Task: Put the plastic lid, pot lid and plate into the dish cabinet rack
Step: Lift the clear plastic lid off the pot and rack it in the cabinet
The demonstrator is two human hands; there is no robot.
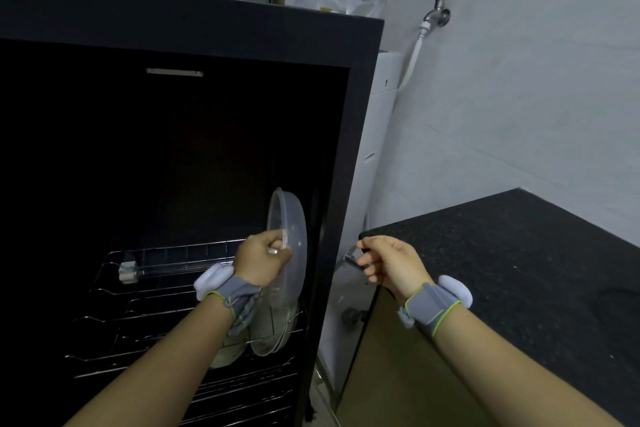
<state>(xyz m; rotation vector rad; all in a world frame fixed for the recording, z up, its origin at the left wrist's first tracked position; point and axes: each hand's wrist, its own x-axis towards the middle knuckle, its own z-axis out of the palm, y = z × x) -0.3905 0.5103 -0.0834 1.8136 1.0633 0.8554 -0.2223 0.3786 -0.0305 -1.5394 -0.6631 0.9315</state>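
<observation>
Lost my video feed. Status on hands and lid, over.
Left hand gripping plastic lid, upright at rack right end. Right hand holding cabinet door handle. Nothing blocking.

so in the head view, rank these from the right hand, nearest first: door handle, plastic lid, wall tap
1. door handle, in the right hand's grip.
2. plastic lid, to its left, in the left hand.
3. wall tap, high on the wall.

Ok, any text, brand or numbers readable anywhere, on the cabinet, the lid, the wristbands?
None can be read.
Dish cabinet: plain dark panel; the pale strip inside shows no legible marks.
Plastic lid: clear, unmarked.
Wristbands: no visible print.
</observation>
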